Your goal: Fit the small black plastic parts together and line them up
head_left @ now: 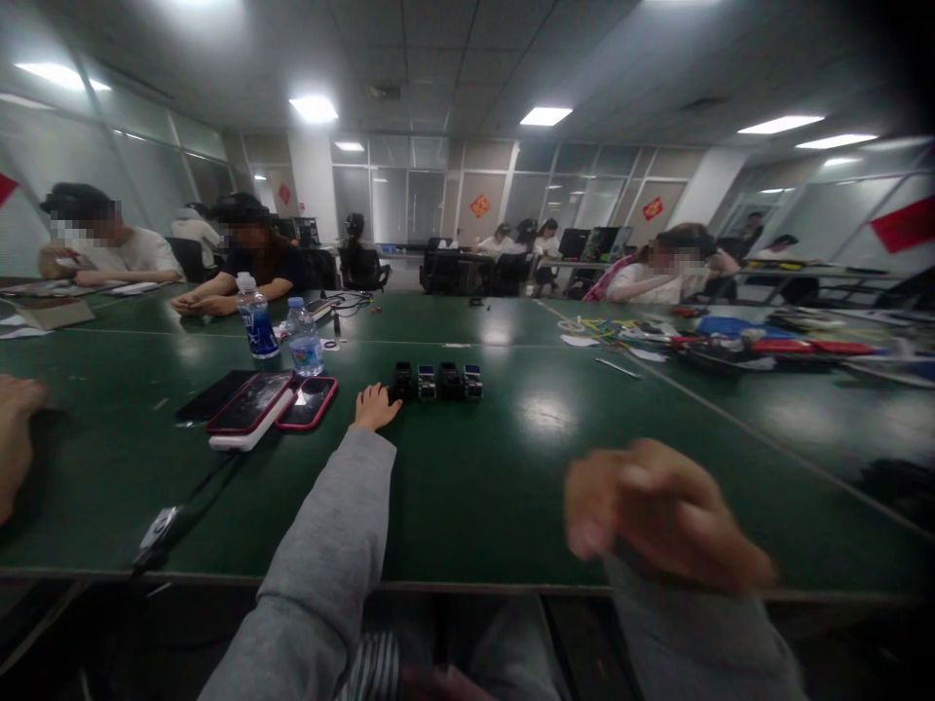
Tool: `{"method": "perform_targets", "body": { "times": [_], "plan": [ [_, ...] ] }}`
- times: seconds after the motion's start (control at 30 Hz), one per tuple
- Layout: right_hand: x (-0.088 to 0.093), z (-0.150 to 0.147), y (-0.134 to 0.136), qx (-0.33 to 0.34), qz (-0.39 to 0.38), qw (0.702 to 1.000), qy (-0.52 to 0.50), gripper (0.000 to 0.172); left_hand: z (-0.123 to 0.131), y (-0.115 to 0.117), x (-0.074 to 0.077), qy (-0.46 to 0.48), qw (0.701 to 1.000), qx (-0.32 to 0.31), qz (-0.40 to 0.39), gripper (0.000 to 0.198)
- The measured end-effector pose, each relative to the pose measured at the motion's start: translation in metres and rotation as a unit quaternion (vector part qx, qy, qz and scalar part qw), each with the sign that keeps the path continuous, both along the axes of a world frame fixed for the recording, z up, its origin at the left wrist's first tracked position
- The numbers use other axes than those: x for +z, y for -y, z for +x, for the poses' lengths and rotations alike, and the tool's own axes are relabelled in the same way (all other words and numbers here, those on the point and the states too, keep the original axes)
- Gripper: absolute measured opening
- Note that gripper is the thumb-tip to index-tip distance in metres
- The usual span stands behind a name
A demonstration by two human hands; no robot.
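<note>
Several small box-shaped devices stand in a row on the green table. At the row's left end is a black device (pixel 402 380), followed by a silvery device with a dark screen-like top (pixel 427 382). Further right come another black device (pixel 449 381) and a similar silvery device (pixel 472 382). My left hand (pixel 376 407) reaches forward beside the leftmost black device, its fingers apart and the fingertips at or against that device's side. Over the table's near right part, my right hand (pixel 657 511) is raised and smeared by motion. Its fingers look bent, but whether they hold anything is unclear.
Left of my arm lie phones (pixel 307 402) and a white power bank (pixel 244 433) with a cable. Two bottles (pixel 305 341) stand behind them. Tangled cables and tools (pixel 752 341) cover the far right. Another person's hand (pixel 18 428) is at the left edge; people sit opposite.
</note>
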State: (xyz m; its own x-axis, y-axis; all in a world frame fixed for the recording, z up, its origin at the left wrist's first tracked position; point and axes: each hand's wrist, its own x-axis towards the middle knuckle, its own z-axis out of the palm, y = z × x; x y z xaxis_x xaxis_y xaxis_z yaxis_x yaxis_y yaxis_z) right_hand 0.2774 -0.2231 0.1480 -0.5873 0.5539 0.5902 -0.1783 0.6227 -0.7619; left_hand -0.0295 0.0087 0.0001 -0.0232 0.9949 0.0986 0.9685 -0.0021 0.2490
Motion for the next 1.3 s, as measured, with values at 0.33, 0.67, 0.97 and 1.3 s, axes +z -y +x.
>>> {"method": "perform_targets", "body": {
  "times": [0.33,0.67,0.97,1.3],
  "plan": [
    [-0.144,0.000,-0.226,-0.477,0.126,0.814,0.306,0.059,-0.001,-0.004,-0.002,-0.004,1.000,-0.003,-0.013,0.066],
    [-0.163,0.008,-0.237,-0.446,0.159,0.812,0.342,0.052,0.002,0.001,0.002,-0.003,1.000,0.003,-0.012,0.065],
    [-0.158,0.008,-0.231,-0.503,0.137,0.798,0.302,0.034,0.000,-0.001,0.001,-0.004,1.000,0.000,-0.013,0.063],
    [-0.159,0.012,-0.236,-0.555,0.120,0.774,0.279,0.050,-0.001,-0.003,-0.001,-0.004,1.000,-0.007,-0.009,0.062]
  ]
}}
